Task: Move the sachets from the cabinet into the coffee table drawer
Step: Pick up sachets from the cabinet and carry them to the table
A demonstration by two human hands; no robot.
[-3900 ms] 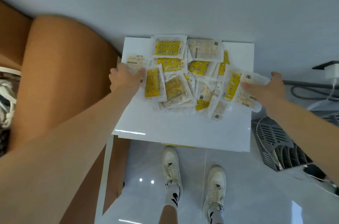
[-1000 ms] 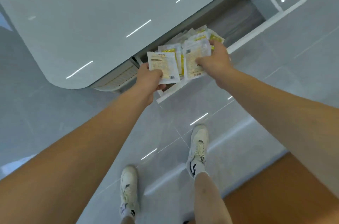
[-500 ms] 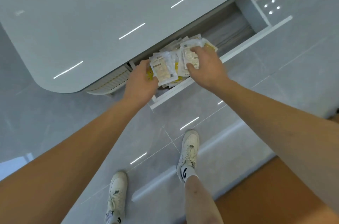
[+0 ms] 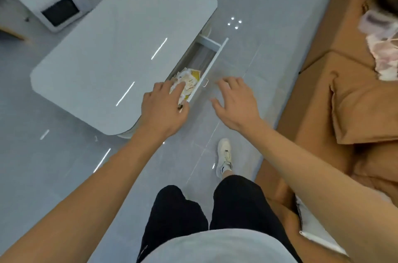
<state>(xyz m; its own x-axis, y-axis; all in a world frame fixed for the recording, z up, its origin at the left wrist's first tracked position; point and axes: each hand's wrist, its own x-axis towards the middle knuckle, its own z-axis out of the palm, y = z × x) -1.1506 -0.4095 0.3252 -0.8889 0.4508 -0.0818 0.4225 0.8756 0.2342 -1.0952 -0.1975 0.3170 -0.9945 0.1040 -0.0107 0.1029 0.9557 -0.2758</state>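
With the sachets [image 4: 188, 82] lying in the drawer [image 4: 210, 64], both grips spread and holding nothing, press the pile flat before pushing the front shut.

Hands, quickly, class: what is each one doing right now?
Left hand: open, fingers over the sachets in the drawer.
Right hand: open, holding nothing.

One camera only, worn on the head; it looks steeply down and forward, from standing height; the white rounded coffee table [image 4: 112, 64] lies far left, the brown sofa [image 4: 344, 101] right, the person's own legs near.
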